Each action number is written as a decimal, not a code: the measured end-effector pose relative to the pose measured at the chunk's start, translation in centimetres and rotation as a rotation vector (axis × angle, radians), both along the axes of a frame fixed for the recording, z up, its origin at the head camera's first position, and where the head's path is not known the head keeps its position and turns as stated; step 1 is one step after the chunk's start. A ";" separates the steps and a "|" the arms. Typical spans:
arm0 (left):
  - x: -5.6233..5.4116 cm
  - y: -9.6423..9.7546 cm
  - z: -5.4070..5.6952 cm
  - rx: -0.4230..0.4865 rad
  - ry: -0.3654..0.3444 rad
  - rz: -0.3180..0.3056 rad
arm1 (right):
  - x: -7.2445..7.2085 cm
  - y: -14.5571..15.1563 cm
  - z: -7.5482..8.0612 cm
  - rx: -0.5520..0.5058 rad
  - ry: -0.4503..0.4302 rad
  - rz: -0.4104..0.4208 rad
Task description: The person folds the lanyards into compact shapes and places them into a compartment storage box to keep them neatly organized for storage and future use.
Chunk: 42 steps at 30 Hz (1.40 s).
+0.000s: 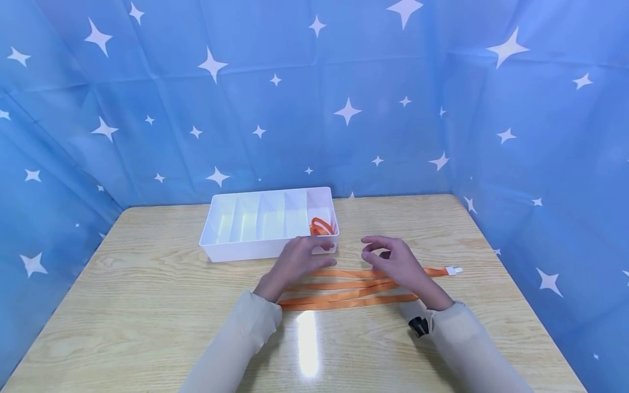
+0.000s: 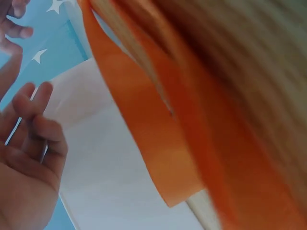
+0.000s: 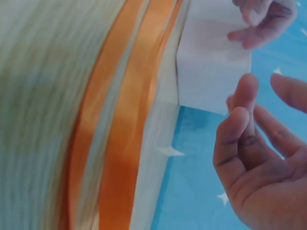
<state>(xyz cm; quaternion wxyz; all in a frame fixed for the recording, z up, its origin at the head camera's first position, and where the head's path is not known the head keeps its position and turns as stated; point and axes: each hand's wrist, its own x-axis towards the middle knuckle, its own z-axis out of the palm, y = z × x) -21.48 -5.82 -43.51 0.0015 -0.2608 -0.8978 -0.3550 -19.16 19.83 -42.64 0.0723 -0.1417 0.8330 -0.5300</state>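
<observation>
Orange lanyards [image 1: 339, 298] lie stretched side to side on the table, several flat straps roughly parallel, with a white clip end [image 1: 453, 271] at the right. Above their left part hovers my left hand [image 1: 297, 261], fingers loosely bent and holding nothing, near the front right corner of a white box [image 1: 245, 251]. My right hand [image 1: 395, 263] is over the straps' right part, its fingers bent with a gap to the thumb. Both palms show bare in the wrist views, beside the orange straps [image 2: 139, 129]. A looped orange strap [image 1: 321, 226] sits in the box's rightmost compartment.
The box has several compartments in a row and stands toward the back of the wooden table [image 1: 137, 305]. A blue curtain [image 1: 295, 109] with white stars hangs behind and at both sides. A small black object [image 1: 419, 326] is at the right sleeve's cuff.
</observation>
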 end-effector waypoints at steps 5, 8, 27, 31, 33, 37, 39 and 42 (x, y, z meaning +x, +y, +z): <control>-0.2 0.1 -0.6 -0.054 -0.071 -0.052 | 0.3 0.8 -0.7 0.017 -0.070 0.066; -0.2 0.1 -0.8 -0.038 -0.124 -0.071 | 0.5 1.3 -1.2 0.018 -0.081 0.095; 0.1 0.1 -1.3 -0.073 -0.261 -0.152 | 1.3 2.6 -2.4 0.083 -0.090 0.069; 0.1 0.1 -1.5 -0.101 -0.257 -0.169 | 1.3 2.8 -2.5 0.074 -0.079 0.077; 0.0 0.1 -1.6 -0.114 -0.254 -0.182 | 1.2 2.9 -2.6 0.075 -0.073 0.080; 0.1 0.1 -1.6 -0.145 -0.239 -0.203 | 1.1 3.0 -2.7 0.096 -0.054 0.089; 0.2 0.2 -1.5 -0.151 -0.246 -0.201 | 1.1 2.9 -2.8 0.115 -0.042 0.093; 0.3 0.2 -1.4 -0.158 -0.256 -0.193 | 1.3 2.8 -2.8 0.136 -0.046 0.098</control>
